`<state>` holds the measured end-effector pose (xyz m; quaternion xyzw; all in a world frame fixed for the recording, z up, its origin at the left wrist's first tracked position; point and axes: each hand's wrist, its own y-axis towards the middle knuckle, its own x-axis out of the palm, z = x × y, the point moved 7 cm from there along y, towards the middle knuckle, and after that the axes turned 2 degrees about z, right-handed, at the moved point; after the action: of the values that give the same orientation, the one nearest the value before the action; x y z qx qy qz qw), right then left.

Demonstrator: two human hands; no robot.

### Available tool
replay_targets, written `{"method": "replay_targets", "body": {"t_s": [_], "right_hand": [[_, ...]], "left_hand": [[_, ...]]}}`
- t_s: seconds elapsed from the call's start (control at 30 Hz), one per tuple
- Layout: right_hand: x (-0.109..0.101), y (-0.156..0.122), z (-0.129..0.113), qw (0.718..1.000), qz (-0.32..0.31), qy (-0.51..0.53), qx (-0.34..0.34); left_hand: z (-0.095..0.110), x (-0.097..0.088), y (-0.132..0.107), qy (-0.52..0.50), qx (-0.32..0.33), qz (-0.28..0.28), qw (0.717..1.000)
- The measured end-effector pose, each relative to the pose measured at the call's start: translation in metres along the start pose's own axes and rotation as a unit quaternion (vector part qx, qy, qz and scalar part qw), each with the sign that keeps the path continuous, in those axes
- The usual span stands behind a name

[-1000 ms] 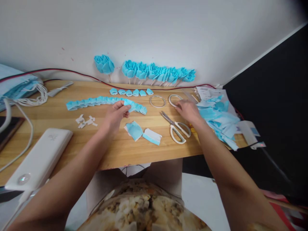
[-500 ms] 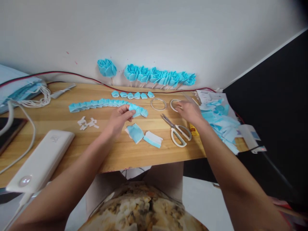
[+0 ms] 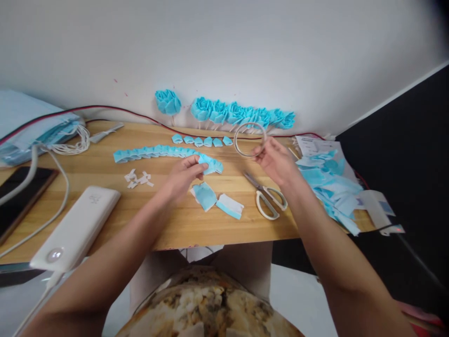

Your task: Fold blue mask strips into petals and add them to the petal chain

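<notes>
My right hand (image 3: 277, 161) is raised above the wooden table (image 3: 105, 187) and pinches a thin clear ring, a roll of tape (image 3: 249, 139), which stands upright in the air. My left hand (image 3: 182, 177) rests on the table with its fingertips closed on the right end of a long strip of folded blue petals (image 3: 154, 151). Two loose blue and white pieces (image 3: 217, 199) lie just in front of that hand. White-handled scissors (image 3: 268, 199) lie under my right wrist.
A row of blue paper flowers (image 3: 228, 111) leans on the wall, with small blue petals (image 3: 201, 140) before it. A heap of blue scraps (image 3: 333, 187) fills the right end. A white power bank (image 3: 75, 229), cables, a phone (image 3: 21, 196) and stacked masks (image 3: 38, 131) lie left.
My right hand has picked one ring of tape up off the table and lifted it upright. The left hand keeps its pinch on the petal strip. The view has shifted slightly.
</notes>
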<state>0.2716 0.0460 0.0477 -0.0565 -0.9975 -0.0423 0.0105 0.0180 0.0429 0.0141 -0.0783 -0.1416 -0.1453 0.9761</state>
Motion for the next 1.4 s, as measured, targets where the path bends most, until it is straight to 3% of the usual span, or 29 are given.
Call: {"method": "replay_targets", "body": {"t_s": [0.07,0.17,0.37,0.57,0.8,1.0,1.2,1.4], "right_hand": [[0.006,-0.011,-0.007,0.989,0.006,0.138,0.043],[0.021,-0.026,-0.006,0.969,0.01,0.223,0.109],[0.043,-0.036,0.014,0.955,-0.001,0.259,0.146],[0.059,-0.039,0.013,0.97,-0.029,0.214,0.112],[0.067,-0.041,0.011,0.98,-0.042,0.178,0.074],[0.066,-0.042,0.009,0.969,-0.04,0.237,0.056],[0.07,-0.046,0.011,0.945,-0.003,0.322,0.059],[0.089,-0.059,0.025,0.931,0.077,0.351,0.063]], "left_hand": [[-0.003,0.006,-0.003,-0.017,-0.024,-0.034,0.999],[-0.005,0.015,-0.009,-0.004,-0.045,-0.095,0.995],[0.006,0.031,-0.018,0.031,0.006,-0.193,0.981],[0.0,0.038,-0.022,0.085,0.004,-0.238,0.968],[-0.001,0.035,-0.02,0.053,-0.004,-0.199,0.979],[0.003,0.029,-0.017,0.055,0.015,-0.168,0.984],[0.008,0.025,-0.014,0.013,0.069,-0.14,0.988],[0.011,0.016,-0.013,-0.03,0.121,-0.067,0.99]]}}
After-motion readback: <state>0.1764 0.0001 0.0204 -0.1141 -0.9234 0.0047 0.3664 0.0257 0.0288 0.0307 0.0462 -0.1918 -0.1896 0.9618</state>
